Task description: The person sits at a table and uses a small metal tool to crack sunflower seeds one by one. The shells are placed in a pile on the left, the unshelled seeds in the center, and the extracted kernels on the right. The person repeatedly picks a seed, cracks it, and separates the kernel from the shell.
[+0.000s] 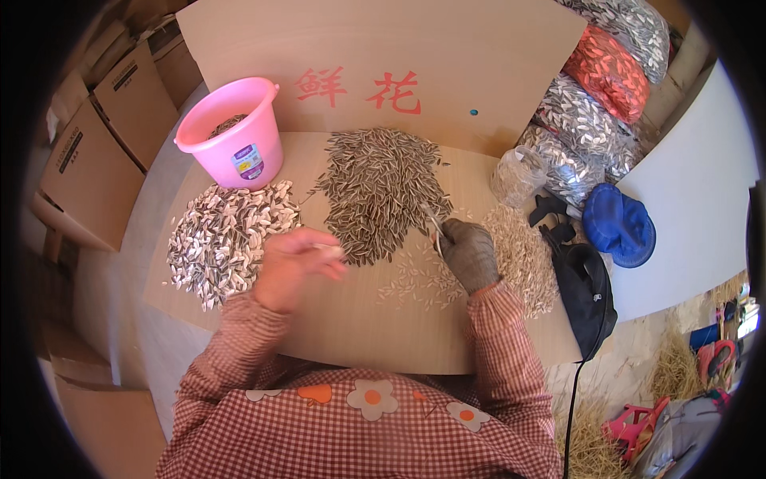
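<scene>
My right hand (472, 251), in a grey glove, holds metal tweezers (437, 226) whose tips reach the right edge of a heap of dark striped sunflower seeds (377, 185). Bare and blurred by motion, my left hand (290, 266) hovers between that heap and a pile of pale split hulls (221, 239). Something pale shows at its fingertips, but the blur hides whether it is a held piece. Small shelled kernels (419, 281) lie scattered below the tweezers. A larger pile of kernels (523, 263) spreads to the right of my gloved hand.
A pink bucket (239, 155) with seeds inside stands at back left, before an upright cardboard panel (383, 48). On the right are a clear plastic tub (519, 173), a black bag (583, 293) with a cable, a blue cap (619, 224) and stacked seed bags (589, 120).
</scene>
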The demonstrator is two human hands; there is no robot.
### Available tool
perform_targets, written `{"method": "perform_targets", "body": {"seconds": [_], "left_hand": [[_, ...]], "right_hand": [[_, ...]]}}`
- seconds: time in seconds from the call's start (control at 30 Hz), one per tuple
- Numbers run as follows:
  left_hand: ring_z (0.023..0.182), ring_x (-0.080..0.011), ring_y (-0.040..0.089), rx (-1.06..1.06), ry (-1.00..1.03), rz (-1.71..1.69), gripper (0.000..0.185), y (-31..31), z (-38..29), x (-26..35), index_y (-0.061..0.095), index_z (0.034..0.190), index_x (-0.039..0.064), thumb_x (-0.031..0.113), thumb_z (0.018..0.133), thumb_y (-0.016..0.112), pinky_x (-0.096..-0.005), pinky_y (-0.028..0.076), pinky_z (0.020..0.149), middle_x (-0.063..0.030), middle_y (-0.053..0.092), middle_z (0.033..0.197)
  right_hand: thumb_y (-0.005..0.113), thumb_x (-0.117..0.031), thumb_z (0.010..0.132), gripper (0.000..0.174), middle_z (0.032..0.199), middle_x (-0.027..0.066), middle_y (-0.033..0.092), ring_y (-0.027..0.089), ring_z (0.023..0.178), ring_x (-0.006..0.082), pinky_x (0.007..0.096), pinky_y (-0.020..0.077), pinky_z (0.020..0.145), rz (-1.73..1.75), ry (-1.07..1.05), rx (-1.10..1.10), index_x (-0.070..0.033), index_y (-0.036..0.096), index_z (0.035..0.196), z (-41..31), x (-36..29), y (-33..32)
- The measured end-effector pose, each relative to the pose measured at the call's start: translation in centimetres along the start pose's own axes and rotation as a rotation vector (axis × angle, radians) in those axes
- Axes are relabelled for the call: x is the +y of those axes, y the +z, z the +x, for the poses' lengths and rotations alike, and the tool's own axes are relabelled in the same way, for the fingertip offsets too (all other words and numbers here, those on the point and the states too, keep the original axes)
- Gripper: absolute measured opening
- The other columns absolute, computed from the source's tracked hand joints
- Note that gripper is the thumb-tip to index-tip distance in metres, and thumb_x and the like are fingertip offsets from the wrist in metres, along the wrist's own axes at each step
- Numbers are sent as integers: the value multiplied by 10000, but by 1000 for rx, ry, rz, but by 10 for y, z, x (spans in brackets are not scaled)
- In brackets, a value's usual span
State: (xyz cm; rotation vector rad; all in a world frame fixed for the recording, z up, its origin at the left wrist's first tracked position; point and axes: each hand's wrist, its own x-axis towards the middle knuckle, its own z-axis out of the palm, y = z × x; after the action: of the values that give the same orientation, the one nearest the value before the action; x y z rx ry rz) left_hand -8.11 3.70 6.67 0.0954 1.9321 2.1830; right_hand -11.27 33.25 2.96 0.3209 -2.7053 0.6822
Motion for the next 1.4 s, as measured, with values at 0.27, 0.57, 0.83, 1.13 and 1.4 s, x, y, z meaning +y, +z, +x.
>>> {"method": "perform_targets", "body": {"seconds": [0.27,0.57,0.83,1.13,1.4], "left_hand": [[718,-115,625,290,391,672,191,-71,-14,-1,665,1002,-51,68,856,634,-253,513,656,-71,687,826],[750,-181,679,-159,-124,42,219,19,-33,-48,639,1044,-60,98,894,624,-277,568,643,-121,676,897],[771,-187,676,-315,-226,-2,239,33,-40,-62,598,1087,-79,92,921,581,-276,565,636,-131,674,914],[749,-167,666,-381,-278,-26,237,34,-46,-60,607,1083,-60,108,918,578,-276,560,647,-126,682,915],[779,-175,668,-403,-284,-15,255,34,-45,-64,598,1103,-68,116,929,576,-276,561,664,-129,673,944]], "right_hand": [[591,-159,753,140,727,171,640,633,690,345,444,499,640,-434,-99,-365,-45,666,786,42,12,48],[656,-244,739,219,736,180,647,640,714,353,437,508,646,-284,-5,-312,-39,653,817,26,-8,35],[689,-148,710,193,694,160,633,613,653,355,396,500,609,278,128,-37,-12,647,841,18,24,34],[653,-185,746,171,759,201,630,621,738,369,431,499,682,18,109,-160,-52,676,850,23,30,18],[656,-262,755,243,834,184,664,650,805,339,437,517,733,-392,126,-421,-37,686,844,34,8,31]]}}
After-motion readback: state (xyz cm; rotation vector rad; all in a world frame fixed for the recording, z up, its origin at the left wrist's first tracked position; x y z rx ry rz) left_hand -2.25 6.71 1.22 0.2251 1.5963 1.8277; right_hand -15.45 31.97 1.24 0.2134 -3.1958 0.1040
